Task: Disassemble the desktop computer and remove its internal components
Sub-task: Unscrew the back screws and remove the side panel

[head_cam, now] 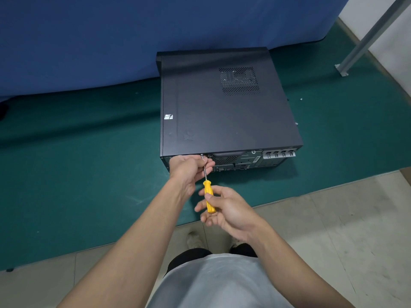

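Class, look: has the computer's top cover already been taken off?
No, the dark cover lies closed on the computer, while the left hand and right hand hold a yellow screwdriver at its rear edge.

A green mat [89,152] lies on the pale floor [333,218]. The black computer [222,112] sits flat on the mat (its wide side faces up). A few tiny bits [301,99] lie on the mat near its right side.
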